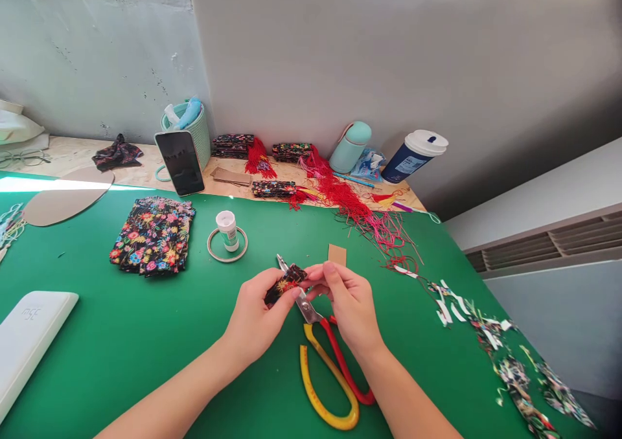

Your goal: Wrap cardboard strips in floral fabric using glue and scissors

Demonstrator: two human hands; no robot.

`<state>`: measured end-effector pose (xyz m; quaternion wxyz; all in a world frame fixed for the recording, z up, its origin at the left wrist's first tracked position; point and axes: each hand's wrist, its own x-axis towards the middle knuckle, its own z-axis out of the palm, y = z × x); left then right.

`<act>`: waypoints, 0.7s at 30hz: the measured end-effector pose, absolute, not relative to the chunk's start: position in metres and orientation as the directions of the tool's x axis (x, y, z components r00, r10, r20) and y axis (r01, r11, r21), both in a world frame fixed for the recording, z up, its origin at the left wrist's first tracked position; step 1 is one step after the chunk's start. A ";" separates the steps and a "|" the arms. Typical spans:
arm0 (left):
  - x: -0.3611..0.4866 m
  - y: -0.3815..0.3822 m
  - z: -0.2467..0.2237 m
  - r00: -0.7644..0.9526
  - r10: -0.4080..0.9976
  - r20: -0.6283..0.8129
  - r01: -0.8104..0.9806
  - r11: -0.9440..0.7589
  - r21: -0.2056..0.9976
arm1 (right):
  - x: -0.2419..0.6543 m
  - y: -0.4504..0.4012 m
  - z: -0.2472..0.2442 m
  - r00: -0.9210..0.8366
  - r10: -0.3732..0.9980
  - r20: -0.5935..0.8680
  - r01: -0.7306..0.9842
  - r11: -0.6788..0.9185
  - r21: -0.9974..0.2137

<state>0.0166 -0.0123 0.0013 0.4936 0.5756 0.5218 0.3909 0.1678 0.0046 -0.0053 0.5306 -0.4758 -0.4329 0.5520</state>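
Note:
My left hand (260,316) is closed round a small folded piece of black floral fabric (284,285), thumb on its lower edge. At the fabric's right end, my right hand (354,303) has its thumb and fingers pinched together. Whatever lies in that pinch is too small to make out. Under both hands lie scissors (335,368) with one yellow and one red handle, blades pointing away from me. A small brown card (337,254) lies just beyond my right hand.
On the green mat (146,335) are stacked floral fabric (153,235), a small white jar (227,230) inside a metal ring, and a white device (34,342). Red tassels (340,186), a phone (179,162), a flask (350,147) and a cup (414,156) stand behind. Scraps (490,329) lie right.

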 end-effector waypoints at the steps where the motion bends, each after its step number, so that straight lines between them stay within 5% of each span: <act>1: 0.016 -0.012 0.001 0.149 0.988 -0.039 0.224 0.005 0.975 | 0.168 0.004 -0.005 0.016 0.998 -0.057 -0.161 -0.053 -0.985; 6: 0.015 -0.012 0.000 0.167 0.981 0.101 0.272 -0.144 0.951 | 0.169 0.003 -0.002 -0.011 1.000 -0.009 -0.065 -0.010 -0.998; 21: 0.014 -0.016 0.005 0.239 0.967 0.089 0.182 -0.134 0.974 | 0.168 0.003 -0.001 -0.003 1.000 0.029 -0.007 0.029 -1.000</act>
